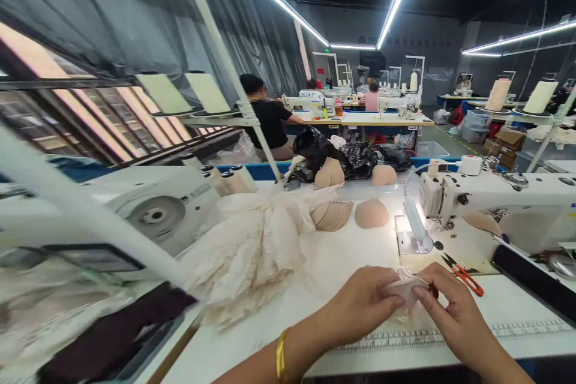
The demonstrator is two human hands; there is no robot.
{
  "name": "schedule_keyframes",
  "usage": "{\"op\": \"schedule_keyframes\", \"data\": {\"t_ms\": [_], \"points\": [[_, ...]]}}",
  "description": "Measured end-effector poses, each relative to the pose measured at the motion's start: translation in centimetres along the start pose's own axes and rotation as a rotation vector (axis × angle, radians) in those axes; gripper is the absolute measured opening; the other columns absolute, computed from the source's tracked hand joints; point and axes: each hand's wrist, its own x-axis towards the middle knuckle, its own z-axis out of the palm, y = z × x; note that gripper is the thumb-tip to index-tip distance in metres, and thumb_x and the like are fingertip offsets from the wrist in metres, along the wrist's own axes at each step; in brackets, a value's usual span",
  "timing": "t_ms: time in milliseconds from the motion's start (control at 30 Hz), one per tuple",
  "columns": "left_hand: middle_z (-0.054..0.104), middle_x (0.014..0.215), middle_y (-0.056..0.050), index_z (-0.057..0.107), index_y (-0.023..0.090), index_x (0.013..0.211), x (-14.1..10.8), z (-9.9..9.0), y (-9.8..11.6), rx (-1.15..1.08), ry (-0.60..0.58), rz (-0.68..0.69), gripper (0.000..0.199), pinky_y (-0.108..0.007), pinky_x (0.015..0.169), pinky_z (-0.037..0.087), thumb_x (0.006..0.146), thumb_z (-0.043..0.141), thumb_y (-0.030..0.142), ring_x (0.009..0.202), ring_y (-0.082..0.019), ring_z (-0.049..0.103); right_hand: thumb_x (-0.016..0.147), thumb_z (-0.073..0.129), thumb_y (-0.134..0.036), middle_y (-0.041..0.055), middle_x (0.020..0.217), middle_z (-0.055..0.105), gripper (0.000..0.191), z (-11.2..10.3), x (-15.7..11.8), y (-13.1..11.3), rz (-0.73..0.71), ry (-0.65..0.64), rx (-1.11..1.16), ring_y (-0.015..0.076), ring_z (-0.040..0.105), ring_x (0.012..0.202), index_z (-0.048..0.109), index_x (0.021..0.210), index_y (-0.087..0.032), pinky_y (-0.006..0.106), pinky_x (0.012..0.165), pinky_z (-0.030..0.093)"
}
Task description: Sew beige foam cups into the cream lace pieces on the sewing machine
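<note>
Both my hands meet over the front of the sewing table, just before the sewing machine (477, 198). Between thumb and fingers, my left hand (366, 297) pinches a small piece of white fabric (406, 291) with a frilly edge. My right hand (454, 306) grips the other side of that fabric, its thumb near a small dark spot. Orange-handled thread snips (465, 276) lie just beyond the right hand. A heap of cream ruffled fabric (256, 246) spreads left of the hands. Beige bra cups (333, 216) lie stacked behind, with one single cup (371, 213) beside them.
A black phone-like slab (535, 282) lies at the right. A ruler strip (391, 339) runs along the table front. Black plastic bags (360, 157) sit at the table's far edge. A slanted white pole (90, 210) crosses the left. A person in black (267, 117) sits ahead.
</note>
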Motion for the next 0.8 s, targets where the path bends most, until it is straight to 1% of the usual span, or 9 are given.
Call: {"op": "schedule_keyframes", "data": {"t_ms": [100, 200, 267, 333, 433, 533, 633, 733, 800], "points": [[0.059, 0.067, 0.002, 0.058, 0.019, 0.069, 1.4, -2.1, 0.8, 0.191, 0.273, 0.058, 0.024, -0.028, 0.062, 0.039, 0.09, 0.061, 0.028, 0.067, -0.017, 0.056, 0.106, 0.055, -0.039, 0.0054, 0.1, 0.067, 0.02, 0.4, -0.7, 1.6, 0.048, 0.064, -0.027, 0.0199, 0.062, 0.083, 0.067, 0.114, -0.026, 0.03, 0.07, 0.051], [0.073, 0.098, -0.005, 0.069, 0.019, 0.098, 3.4, -6.0, 1.6, 0.247, 0.583, 0.102, 0.017, -0.035, 0.085, 0.051, 0.095, 0.062, 0.034, 0.094, -0.024, 0.067, 0.103, 0.057, -0.045, 0.0054, 0.101, 0.068, 0.026, 1.0, -1.7, 3.2, 0.172, 0.046, -0.053, 0.0214, 0.064, 0.085, 0.069, 0.115, -0.026, 0.031, 0.071, 0.052], [0.07, 0.127, -0.009, 0.063, 0.021, 0.126, 3.5, -8.3, 1.7, 0.252, 0.654, 0.147, 0.037, -0.04, 0.102, 0.05, 0.095, 0.066, 0.04, 0.117, -0.027, 0.064, 0.102, 0.056, -0.048, 0.0049, 0.1, 0.069, 0.027, 1.3, -2.3, 4.0, 0.232, 0.019, -0.053, 0.0224, 0.065, 0.088, 0.07, 0.11, -0.027, 0.033, 0.075, 0.052], [0.069, 0.132, -0.01, 0.061, 0.021, 0.133, 2.2, -9.2, 1.1, 0.296, 0.617, 0.146, 0.042, -0.043, 0.105, 0.05, 0.096, 0.066, 0.041, 0.12, -0.027, 0.064, 0.101, 0.054, -0.05, 0.0051, 0.102, 0.069, 0.029, 1.5, -2.8, 4.4, 0.239, -0.007, -0.042, 0.0238, 0.066, 0.094, 0.07, 0.107, -0.027, 0.034, 0.081, 0.053], [0.071, 0.124, -0.013, 0.069, 0.017, 0.12, -1.6, -7.6, -0.7, 0.552, 0.435, -0.032, 0.028, -0.049, 0.107, 0.05, 0.096, 0.067, 0.032, 0.12, -0.032, 0.065, 0.101, 0.053, -0.052, 0.005, 0.102, 0.069, 0.03, 1.5, -3.0, 4.7, 0.237, -0.052, -0.053, 0.0246, 0.066, 0.095, 0.07, 0.104, -0.028, 0.035, 0.082, 0.052], [0.07, 0.121, -0.019, 0.072, 0.013, 0.114, -5.5, -3.2, -2.4, 0.78, 0.224, -0.235, 0.024, -0.06, 0.101, 0.053, 0.091, 0.069, 0.019, 0.115, -0.04, 0.065, 0.102, 0.051, -0.052, 0.0052, 0.1, 0.069, 0.031, 1.7, -2.2, 4.5, 0.244, -0.117, -0.092, 0.0242, 0.066, 0.09, 0.07, 0.102, -0.027, 0.036, 0.081, 0.052], [0.069, 0.127, -0.014, 0.071, 0.019, 0.117, -8.2, 1.0, -3.0, 0.693, 0.156, -0.109, 0.027, -0.054, 0.102, 0.055, 0.09, 0.071, 0.021, 0.117, -0.036, 0.064, 0.103, 0.049, -0.049, 0.0073, 0.106, 0.07, 0.032, 2.2, -0.5, 3.5, 0.253, -0.227, -0.093, 0.0245, 0.067, 0.093, 0.07, 0.112, -0.027, 0.037, 0.083, 0.054], [0.068, 0.131, -0.009, 0.067, 0.027, 0.125, -9.2, 2.0, -3.4, 0.485, 0.253, 0.088, 0.03, -0.041, 0.103, 0.056, 0.096, 0.067, 0.035, 0.118, -0.028, 0.066, 0.102, 0.051, -0.046, 0.01, 0.118, 0.068, 0.037, 3.3, 1.6, 2.3, 0.265, -0.268, -0.099, 0.0263, 0.067, 0.103, 0.065, 0.128, -0.025, 0.04, 0.088, 0.054], [0.066, 0.132, -0.011, 0.063, 0.027, 0.134, -8.6, 0.8, -4.1, 0.457, 0.453, 0.025, 0.036, -0.043, 0.102, 0.056, 0.101, 0.057, 0.042, 0.118, -0.028, 0.066, 0.099, 0.055, -0.042, 0.0103, 0.115, 0.068, 0.037, 4.3, 2.8, 1.7, 0.282, -0.257, -0.13, 0.0274, 0.066, 0.103, 0.064, 0.129, -0.023, 0.042, 0.091, 0.052]]}}
